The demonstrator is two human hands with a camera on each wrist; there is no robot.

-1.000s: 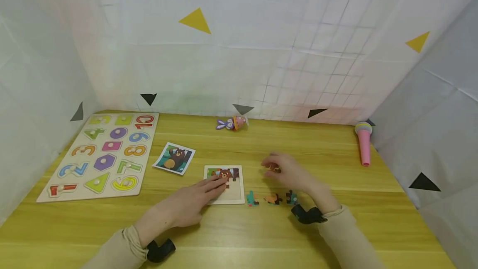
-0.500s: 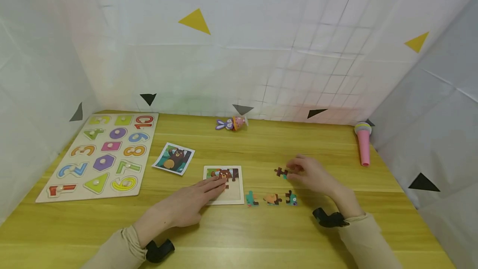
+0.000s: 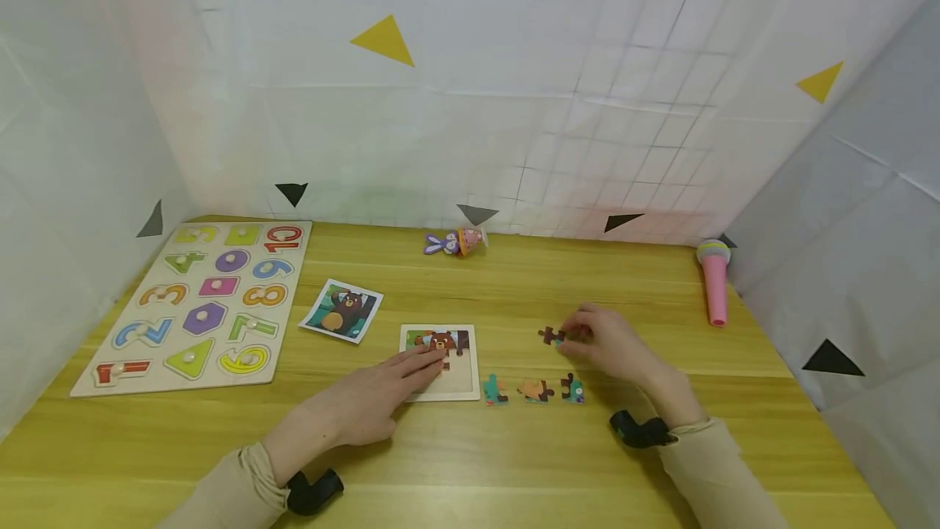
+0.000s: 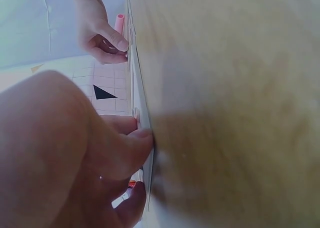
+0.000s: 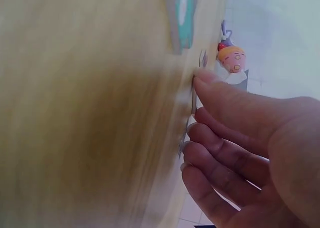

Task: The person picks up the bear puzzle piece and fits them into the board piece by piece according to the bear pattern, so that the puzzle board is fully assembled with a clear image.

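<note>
In the head view my left hand (image 3: 367,402) lies with straight fingers across the left part of a wooden puzzle tray (image 3: 476,362); the thumb is at its edge in the left wrist view. Bear puzzle pieces fill the tray's upper part, partly hidden by the fingers. My right hand (image 3: 617,349) pinches a small jigsaw piece with a teal patch, mostly hidden by thumb and fingers, low over the table. Touching or close beside it is a dark brown piece (image 3: 549,336). Nearer me lie a teal piece (image 3: 494,390), an orange-brown piece (image 3: 534,391) and a dark teal piece (image 3: 573,389).
A bear picture card (image 3: 342,312) lies left of the tray. Farther left is a board of numbers and shapes (image 3: 206,308). A purple rabbit toy with a pink cup (image 3: 455,243) lies at the back, a pink toy microphone (image 3: 716,284) at the right edge.
My right hand has shifted right from above the dark brown piece, uncovering it, and has stayed almost still over the last half second. The left hand has stayed on the tray.
</note>
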